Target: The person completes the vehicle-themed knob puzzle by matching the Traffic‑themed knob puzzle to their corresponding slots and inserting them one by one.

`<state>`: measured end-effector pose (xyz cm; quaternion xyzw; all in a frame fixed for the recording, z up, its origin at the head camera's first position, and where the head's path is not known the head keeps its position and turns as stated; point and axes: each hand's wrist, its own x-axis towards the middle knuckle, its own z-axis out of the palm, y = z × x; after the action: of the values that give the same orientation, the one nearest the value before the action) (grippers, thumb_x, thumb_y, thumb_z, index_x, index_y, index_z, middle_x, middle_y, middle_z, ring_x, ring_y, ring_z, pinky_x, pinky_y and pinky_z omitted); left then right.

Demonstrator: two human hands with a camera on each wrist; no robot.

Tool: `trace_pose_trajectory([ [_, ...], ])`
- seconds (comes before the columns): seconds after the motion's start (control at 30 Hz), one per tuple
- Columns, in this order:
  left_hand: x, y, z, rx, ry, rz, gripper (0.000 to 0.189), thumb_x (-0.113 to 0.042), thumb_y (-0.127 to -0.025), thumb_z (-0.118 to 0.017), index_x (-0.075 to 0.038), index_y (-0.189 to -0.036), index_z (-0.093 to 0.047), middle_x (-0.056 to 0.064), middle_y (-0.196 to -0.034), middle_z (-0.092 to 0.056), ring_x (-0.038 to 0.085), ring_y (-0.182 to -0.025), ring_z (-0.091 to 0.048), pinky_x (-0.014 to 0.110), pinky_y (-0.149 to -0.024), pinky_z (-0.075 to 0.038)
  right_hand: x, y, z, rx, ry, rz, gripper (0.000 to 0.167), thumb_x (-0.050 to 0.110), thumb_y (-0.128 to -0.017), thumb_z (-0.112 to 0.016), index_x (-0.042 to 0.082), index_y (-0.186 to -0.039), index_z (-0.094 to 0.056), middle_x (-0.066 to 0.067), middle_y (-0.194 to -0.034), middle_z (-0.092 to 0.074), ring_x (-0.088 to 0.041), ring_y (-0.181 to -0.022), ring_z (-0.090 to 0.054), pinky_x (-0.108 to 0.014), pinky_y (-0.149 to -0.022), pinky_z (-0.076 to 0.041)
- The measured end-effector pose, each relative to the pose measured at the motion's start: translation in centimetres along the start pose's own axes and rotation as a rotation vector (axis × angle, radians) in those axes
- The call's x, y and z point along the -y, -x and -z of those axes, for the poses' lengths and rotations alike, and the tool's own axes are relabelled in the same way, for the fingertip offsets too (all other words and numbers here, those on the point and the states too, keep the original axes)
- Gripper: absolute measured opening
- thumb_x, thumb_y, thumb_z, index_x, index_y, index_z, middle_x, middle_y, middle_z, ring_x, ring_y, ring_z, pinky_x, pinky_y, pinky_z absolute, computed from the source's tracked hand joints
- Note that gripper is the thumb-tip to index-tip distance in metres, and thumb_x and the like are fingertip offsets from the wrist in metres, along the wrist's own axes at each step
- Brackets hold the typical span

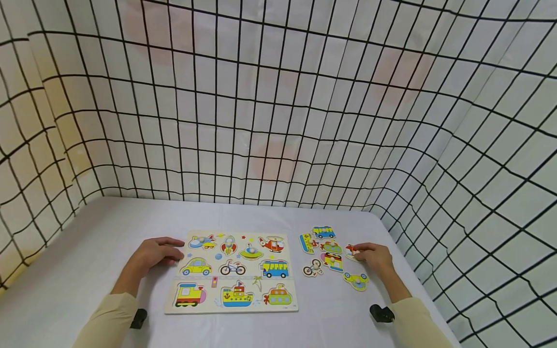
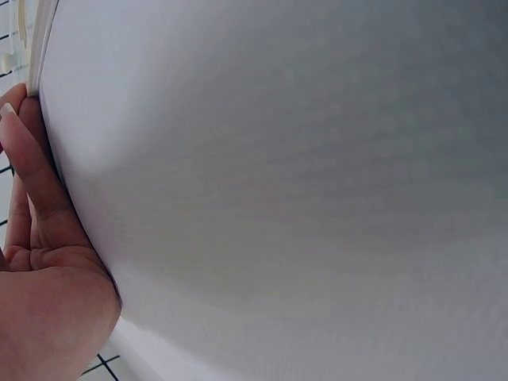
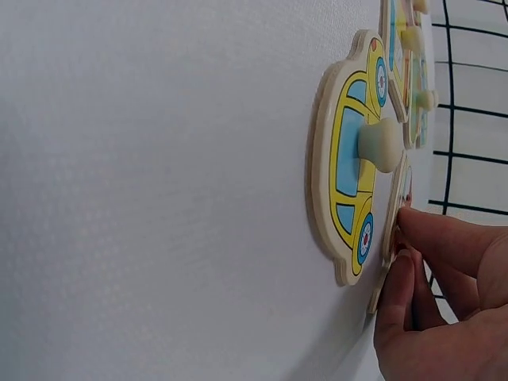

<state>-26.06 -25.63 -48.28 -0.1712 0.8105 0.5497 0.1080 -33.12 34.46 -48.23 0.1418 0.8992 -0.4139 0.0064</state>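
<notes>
My left hand (image 1: 155, 252) rests at the left edge of a wooden puzzle board (image 1: 235, 310), fingertips touching its side. In the left wrist view, the left hand (image 2: 44, 206) shows at the frame's edge beside the board. My right hand (image 1: 377, 258) pinches a red puzzle piece (image 1: 350, 252) at the right of the loose pieces; fingers hide much of its picture. In the right wrist view, thumb and fingers of the right hand (image 3: 444, 278) close around the piece's middle. A yellow car piece (image 3: 346, 171) with a wooden knob lies beside it, apart from the hand.
Loose pieces lie right of the board: a bus (image 1: 324, 232), a boat (image 1: 307, 243), a submarine (image 1: 331, 247), a train (image 1: 332, 262) and a bicycle (image 1: 312, 268). Black objects (image 1: 382, 313) sit by both wrists. Black-gridded white walls (image 1: 243, 145) enclose the white table (image 1: 335, 319).
</notes>
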Motion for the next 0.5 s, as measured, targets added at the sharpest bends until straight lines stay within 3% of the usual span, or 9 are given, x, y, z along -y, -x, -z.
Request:
trace_pose_trajectory([
  [0.5, -0.22, 0.19, -0.04, -0.003, 0.001, 0.009, 0.051, -0.019, -0.085, -0.076, -0.001, -0.131, -0.065, 0.010, -0.100, -0.073, 0.020, -0.070, -0.064, 0.027, -0.069, -0.048, 0.16, 0.37, 0.14, -0.020, 0.013, 0.013, 0.026, 0.010, -0.086, -0.071, 0.004, -0.111, -0.077, -0.025, -0.128, -0.065, -0.036, -0.112, -0.057, -0.033, -0.078, -0.042],
])
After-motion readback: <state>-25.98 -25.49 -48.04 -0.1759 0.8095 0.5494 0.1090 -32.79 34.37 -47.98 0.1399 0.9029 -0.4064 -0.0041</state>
